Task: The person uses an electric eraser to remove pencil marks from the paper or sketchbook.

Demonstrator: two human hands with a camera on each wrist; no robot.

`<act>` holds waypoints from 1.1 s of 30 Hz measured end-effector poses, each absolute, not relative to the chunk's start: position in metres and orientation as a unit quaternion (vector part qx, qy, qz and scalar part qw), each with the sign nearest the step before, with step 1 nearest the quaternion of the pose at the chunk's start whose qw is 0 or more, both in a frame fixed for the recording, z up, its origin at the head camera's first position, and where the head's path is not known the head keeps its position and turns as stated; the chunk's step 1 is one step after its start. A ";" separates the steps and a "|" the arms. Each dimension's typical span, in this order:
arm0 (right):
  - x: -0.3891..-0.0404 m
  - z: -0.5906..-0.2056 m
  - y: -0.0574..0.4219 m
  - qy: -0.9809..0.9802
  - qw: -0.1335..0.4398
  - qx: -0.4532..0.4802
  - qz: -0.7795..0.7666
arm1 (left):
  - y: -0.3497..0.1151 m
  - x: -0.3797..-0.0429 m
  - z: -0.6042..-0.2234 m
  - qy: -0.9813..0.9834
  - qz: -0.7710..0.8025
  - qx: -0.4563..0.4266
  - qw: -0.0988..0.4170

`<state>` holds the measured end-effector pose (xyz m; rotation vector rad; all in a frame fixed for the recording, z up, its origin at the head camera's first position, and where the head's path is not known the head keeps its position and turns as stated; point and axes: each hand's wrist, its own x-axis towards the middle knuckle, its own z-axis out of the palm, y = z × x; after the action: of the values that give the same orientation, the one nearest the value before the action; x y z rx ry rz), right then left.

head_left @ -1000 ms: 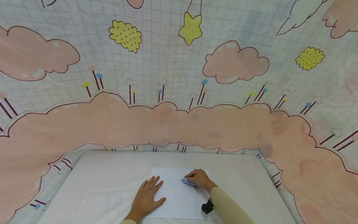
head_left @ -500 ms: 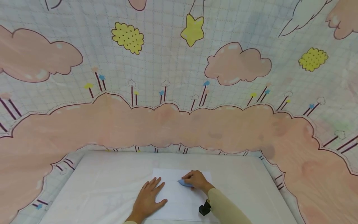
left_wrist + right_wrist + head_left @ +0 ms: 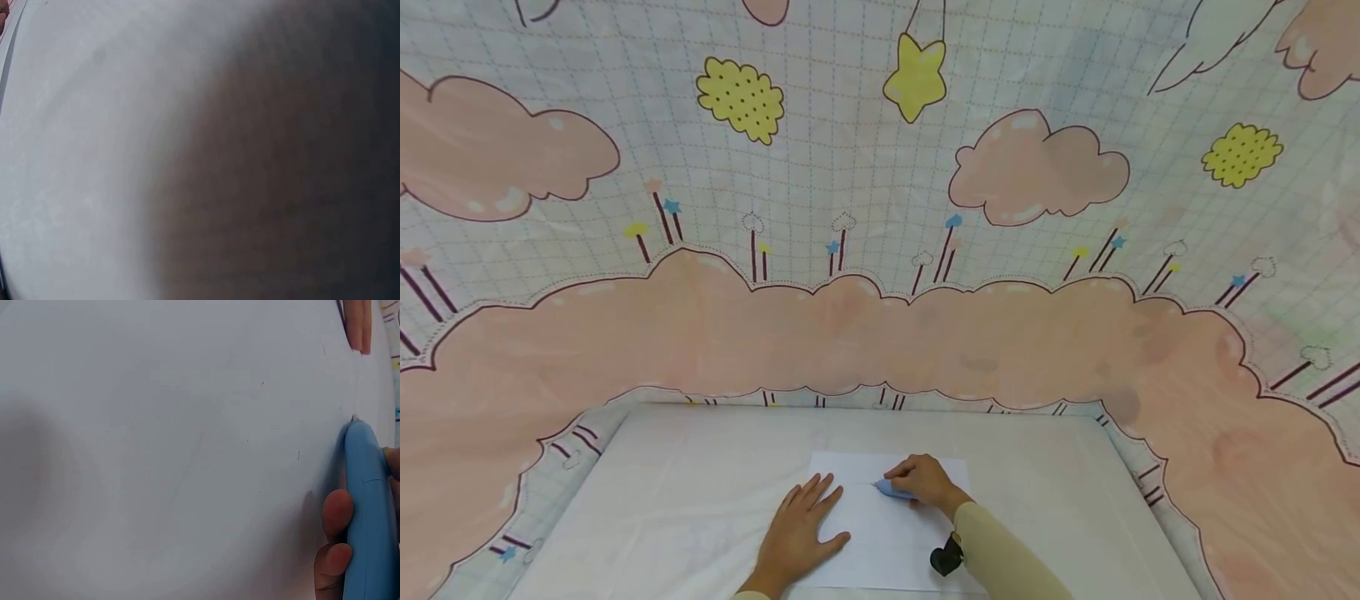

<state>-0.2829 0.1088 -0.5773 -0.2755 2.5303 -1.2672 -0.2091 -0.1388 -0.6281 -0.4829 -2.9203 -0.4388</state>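
Note:
My right hand [image 3: 925,481] grips a blue, thick-bodied tool with a small pointed tip [image 3: 892,489] over the upper part of a white paper sheet [image 3: 887,550]. In the right wrist view, curled fingertips [image 3: 337,512] press the side of the blue tool [image 3: 365,519], and its tip meets the paper; what kind of tip it is I cannot tell. Fingers spread, my left hand [image 3: 797,529] lies flat on the sheet's left edge. A faint line runs between the tip and the left fingers. Blurred skin fills much of the left wrist view.
The sheet lies on a white-covered table [image 3: 662,483], its far edge along a cloth printed with clouds and stars [image 3: 887,333]. A black heart-shaped item [image 3: 946,556] is at the right wrist, beside the pale yellow sleeve [image 3: 1007,550].
My right hand has slid the blue tool a little left across the paper, toward my left hand. The left hand stays in place; the view has shifted slightly.

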 end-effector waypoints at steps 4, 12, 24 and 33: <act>-0.284 -0.577 0.109 0.882 0.147 -0.091 -0.439 | -0.138 -0.210 -0.629 -0.974 -0.141 -0.160 0.073; -0.281 -0.578 0.111 0.878 0.148 -0.099 -0.445 | -0.141 -0.207 -0.628 -0.963 -0.167 -0.195 0.087; -0.283 -0.577 0.113 0.880 0.145 -0.106 -0.440 | -0.150 -0.208 -0.622 -0.957 -0.151 -0.231 0.083; -0.283 -0.576 0.114 0.875 0.145 -0.109 -0.448 | -0.148 -0.201 -0.630 -0.955 -0.169 -0.224 0.097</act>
<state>-0.2826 0.1139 -0.5761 -0.3132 2.5216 -1.2908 -0.2014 -0.1477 -0.6300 -0.6633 -2.8269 -0.5003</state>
